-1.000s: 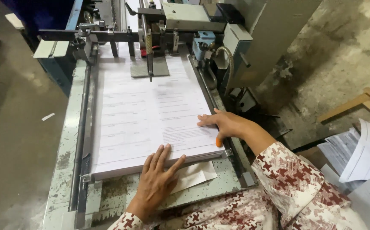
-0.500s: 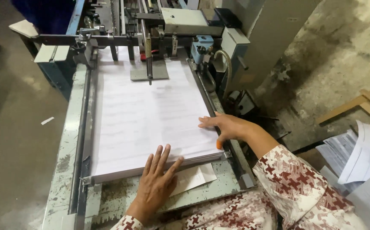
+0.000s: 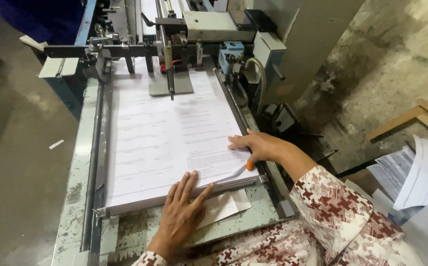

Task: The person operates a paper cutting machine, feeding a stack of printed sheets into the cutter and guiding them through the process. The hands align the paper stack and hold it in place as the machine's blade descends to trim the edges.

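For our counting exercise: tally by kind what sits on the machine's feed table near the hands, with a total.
Tall white stack of printed paper sheets: 1
Loose white paper slip under the stack's near edge: 1
Bare hands: 2, left hand and right hand
Total: 4

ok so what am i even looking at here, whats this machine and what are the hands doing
This is one view from a camera worn on a person's head, looking down at their own two hands. In front of them is a metal machine table, pale green and worn, with rails along its sides and a block of levers and rollers at the far end.

On the table lies a thick stack of white printed sheets. The left hand rests flat against the stack's near edge, fingers spread onto the top sheet. The right hand presses on the near right corner, where the top sheets lift a little. Neither hand has a closed grip on anything.

A loose slip of paper lies under the near edge. More printed sheets sit to the right, over a concrete floor.
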